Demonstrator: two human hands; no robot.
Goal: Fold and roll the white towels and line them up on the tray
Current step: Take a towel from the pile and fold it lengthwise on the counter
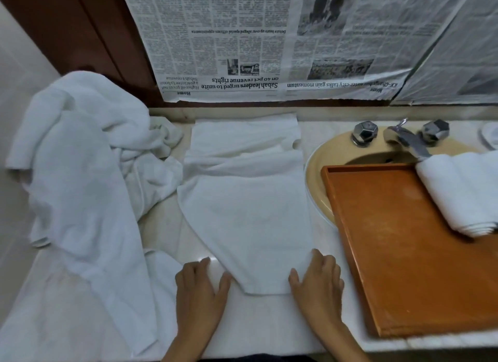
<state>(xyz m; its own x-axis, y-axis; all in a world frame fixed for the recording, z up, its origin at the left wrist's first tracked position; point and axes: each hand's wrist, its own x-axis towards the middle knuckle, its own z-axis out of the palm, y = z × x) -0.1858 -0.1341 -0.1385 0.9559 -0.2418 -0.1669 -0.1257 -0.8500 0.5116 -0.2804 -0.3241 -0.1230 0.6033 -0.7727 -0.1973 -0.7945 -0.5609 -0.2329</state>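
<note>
— Where is the towel being worked?

— The towel (248, 213) is laid flat on the counter (172, 237) as a long strip running away from the body. It lies between the heap of unfolded towels (80, 159) and the tray (404, 253). Its near end is tapered.

— And how are the hands placed?

— Both are laid flat with the fingers straight and nothing pinched. The left hand (200, 283) is set just beside the near left corner, and the right hand (318, 278) is pressed on the near right edge.

— What is called for now?

— Rolling is judged to be the step in hand. The creases across the far half should be smoothed out first, or they will be wound in. The near end should be turned over tightly, with even pressure from both sides so the roll is kept straight.

— What could go wrong?

— With the slanted left edge, a cone could be formed. The sides should be squared first.

— And afterwards?

— The roll is to be set beside the rolled towels (458, 194) already lined up at the tray's far right.
</note>
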